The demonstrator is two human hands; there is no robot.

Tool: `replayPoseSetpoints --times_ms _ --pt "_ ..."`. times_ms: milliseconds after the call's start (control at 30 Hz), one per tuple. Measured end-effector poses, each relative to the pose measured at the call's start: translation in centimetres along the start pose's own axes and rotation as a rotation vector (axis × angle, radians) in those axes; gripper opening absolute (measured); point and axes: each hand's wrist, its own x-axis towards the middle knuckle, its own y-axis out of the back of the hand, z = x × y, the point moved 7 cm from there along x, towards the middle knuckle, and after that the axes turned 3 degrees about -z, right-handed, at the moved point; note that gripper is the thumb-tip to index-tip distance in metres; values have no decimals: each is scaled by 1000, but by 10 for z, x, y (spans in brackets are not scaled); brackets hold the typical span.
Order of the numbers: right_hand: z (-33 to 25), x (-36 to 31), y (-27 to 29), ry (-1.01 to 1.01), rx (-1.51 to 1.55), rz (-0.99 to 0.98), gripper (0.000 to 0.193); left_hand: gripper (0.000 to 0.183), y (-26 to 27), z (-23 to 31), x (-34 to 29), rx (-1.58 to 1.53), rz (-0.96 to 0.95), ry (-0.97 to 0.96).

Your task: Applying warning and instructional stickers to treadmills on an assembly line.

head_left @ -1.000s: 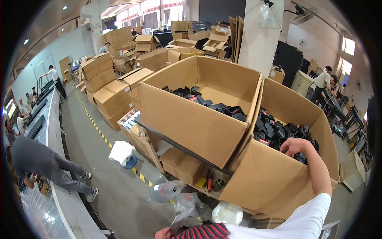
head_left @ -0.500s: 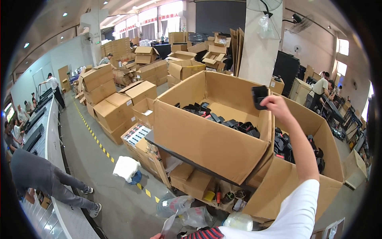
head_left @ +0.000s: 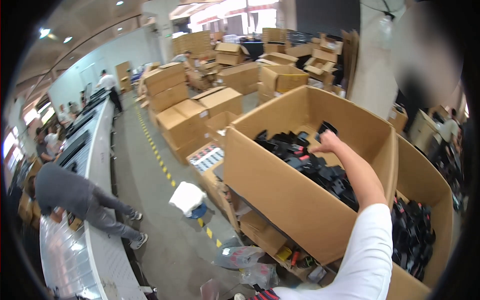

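Note:
My right hand (head_left: pixel 327 142) reaches over the wall of a large open cardboard box (head_left: pixel 295 177). A black plastic part (head_left: pixel 328 128) is at its fingertips, and the thumb sticks out to the left. Below the hand, a heap of black plastic parts (head_left: pixel 320 167), a few with red bits, covers much of the box floor. To the right, a second large box (head_left: pixel 434 200) contains more black parts (head_left: pixel 412 240). At the lower edge a pale, blurred sheet (head_left: pixel 210 289) shows. My left hand is out of the picture.
Clear plastic bags (head_left: pixel 242 256) lie on the floor beside the bench holding the box. A white bundle (head_left: pixel 188 196) rests on a blue base. Stacked cartons (head_left: pixel 182 122) stand beyond. At the left a person (head_left: pixel 75 192) bends over a long conveyor (head_left: pixel 95 165).
My right hand has lowered the black part from above the box rim into the left box. The view has swung right to left, so the boxes sit farther right. My left hand has left the view.

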Motion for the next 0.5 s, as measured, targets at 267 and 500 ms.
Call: replayPoseSetpoints --times_ms 267,500 --pt "-6 12 -72 -161 287 -207 65 20 -21 11 1 -324 47 -54" --pt "8 -10 49 -127 38 178 31 27 -8 16 -27 -353 -5 148"
